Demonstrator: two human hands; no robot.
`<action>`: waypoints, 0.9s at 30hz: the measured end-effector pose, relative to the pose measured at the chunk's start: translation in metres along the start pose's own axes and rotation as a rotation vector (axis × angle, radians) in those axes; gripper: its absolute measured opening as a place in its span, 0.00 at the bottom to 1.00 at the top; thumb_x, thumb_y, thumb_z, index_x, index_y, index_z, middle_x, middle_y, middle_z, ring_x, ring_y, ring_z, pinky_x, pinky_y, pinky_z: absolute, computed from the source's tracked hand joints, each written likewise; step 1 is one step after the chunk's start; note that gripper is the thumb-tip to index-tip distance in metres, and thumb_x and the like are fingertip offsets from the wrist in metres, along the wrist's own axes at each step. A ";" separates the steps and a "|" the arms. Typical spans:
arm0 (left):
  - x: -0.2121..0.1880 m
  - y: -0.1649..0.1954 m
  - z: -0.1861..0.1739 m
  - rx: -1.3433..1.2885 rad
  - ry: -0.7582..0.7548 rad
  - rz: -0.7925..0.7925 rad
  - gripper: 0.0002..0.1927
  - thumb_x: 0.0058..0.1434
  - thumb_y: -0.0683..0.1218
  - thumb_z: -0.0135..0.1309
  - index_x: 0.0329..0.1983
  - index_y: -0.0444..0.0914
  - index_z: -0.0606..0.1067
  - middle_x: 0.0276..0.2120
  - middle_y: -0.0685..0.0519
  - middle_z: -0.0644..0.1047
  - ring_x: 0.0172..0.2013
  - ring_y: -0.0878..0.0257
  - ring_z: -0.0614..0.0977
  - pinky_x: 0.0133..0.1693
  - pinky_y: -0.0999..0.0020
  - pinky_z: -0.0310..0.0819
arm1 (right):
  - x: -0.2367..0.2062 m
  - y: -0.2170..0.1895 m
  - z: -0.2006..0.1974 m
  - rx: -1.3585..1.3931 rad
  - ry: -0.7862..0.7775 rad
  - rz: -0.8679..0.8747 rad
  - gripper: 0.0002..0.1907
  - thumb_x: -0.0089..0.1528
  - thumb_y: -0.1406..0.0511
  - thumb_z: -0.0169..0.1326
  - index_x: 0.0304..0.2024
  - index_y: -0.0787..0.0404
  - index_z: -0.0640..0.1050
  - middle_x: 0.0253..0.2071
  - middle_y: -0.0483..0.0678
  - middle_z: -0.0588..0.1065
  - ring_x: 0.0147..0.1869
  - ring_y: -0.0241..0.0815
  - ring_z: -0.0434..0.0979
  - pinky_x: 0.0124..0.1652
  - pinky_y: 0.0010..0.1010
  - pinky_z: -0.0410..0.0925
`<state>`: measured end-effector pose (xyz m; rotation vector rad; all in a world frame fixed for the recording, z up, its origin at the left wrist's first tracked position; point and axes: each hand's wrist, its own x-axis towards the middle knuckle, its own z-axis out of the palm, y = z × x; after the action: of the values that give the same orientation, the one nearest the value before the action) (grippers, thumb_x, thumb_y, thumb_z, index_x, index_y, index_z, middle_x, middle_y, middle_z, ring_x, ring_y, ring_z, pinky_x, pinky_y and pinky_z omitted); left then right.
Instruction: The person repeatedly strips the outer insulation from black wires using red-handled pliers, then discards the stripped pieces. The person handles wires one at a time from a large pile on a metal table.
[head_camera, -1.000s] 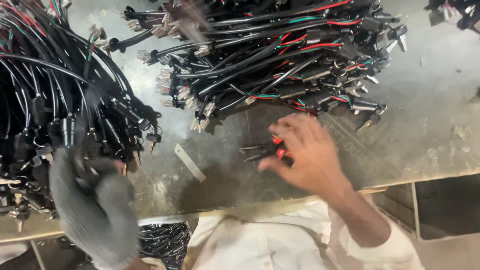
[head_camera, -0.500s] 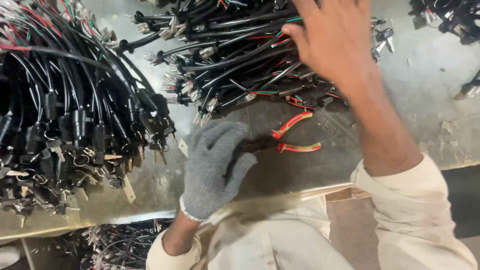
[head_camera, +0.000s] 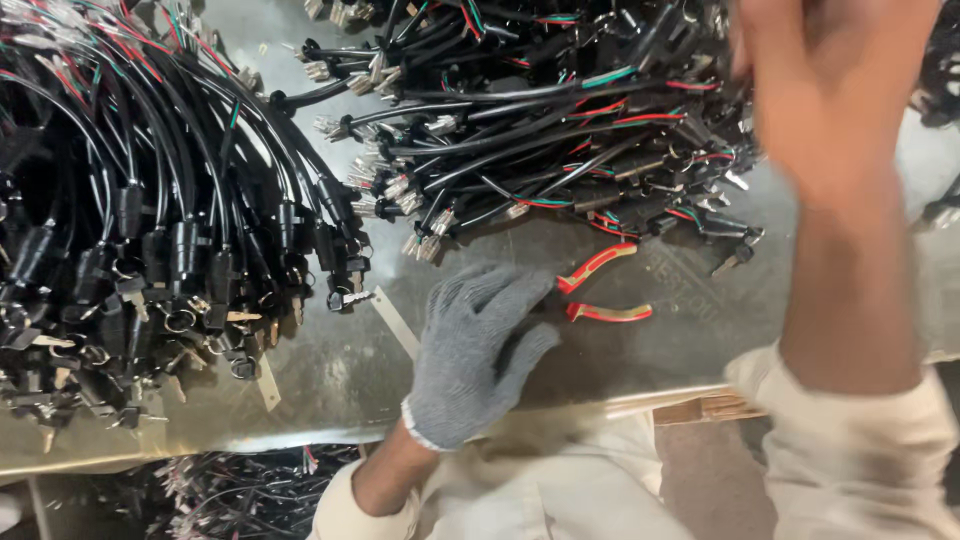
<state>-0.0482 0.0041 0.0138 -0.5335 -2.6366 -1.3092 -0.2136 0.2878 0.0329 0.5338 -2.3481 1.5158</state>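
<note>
My left hand (head_camera: 472, 350), in a grey knit glove, lies flat on the metal table (head_camera: 640, 350) with its fingers over the jaws of a pair of red-handled pliers (head_camera: 600, 290). The pliers' two handles stick out to the right, spread apart. My bare right hand (head_camera: 825, 90) is raised and blurred above the far pile of black cable harnesses (head_camera: 540, 120); whether it holds anything cannot be made out. Both arms wear cream sleeves.
A second, larger pile of black cable harnesses with connectors (head_camera: 140, 230) fills the left of the table. Thin metal strips (head_camera: 395, 322) lie beside the glove. More wires (head_camera: 230, 490) lie below the table's front edge.
My right hand has left the pliers and risen up over the far pile. My gloved left hand has come across from the left and settled on the pliers.
</note>
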 end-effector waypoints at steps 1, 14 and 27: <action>0.005 0.003 0.006 -0.007 0.032 0.014 0.24 0.62 0.50 0.64 0.60 0.41 0.74 0.55 0.47 0.77 0.60 0.46 0.74 0.65 0.51 0.64 | -0.018 -0.023 0.006 0.271 0.029 -0.010 0.11 0.81 0.65 0.47 0.52 0.70 0.66 0.33 0.50 0.66 0.30 0.40 0.67 0.33 0.32 0.63; -0.017 -0.008 0.034 -0.925 -0.029 -0.479 0.23 0.70 0.52 0.51 0.62 0.33 0.72 0.37 0.50 0.78 0.35 0.65 0.78 0.40 0.72 0.76 | -0.135 -0.114 0.093 1.465 0.202 0.373 0.15 0.76 0.59 0.43 0.47 0.66 0.71 0.27 0.46 0.66 0.28 0.40 0.67 0.36 0.40 0.63; -0.052 -0.039 0.003 -0.903 0.381 -0.296 0.23 0.68 0.56 0.53 0.57 0.35 0.67 0.42 0.49 0.75 0.42 0.61 0.77 0.46 0.64 0.75 | -0.165 -0.132 0.098 -0.326 -0.299 -0.146 0.11 0.61 0.66 0.58 0.43 0.67 0.76 0.30 0.51 0.77 0.30 0.49 0.78 0.32 0.36 0.69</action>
<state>-0.0152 -0.0282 -0.0315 0.0492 -1.7554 -2.3928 -0.0106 0.1729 0.0280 0.8736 -2.6377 1.0189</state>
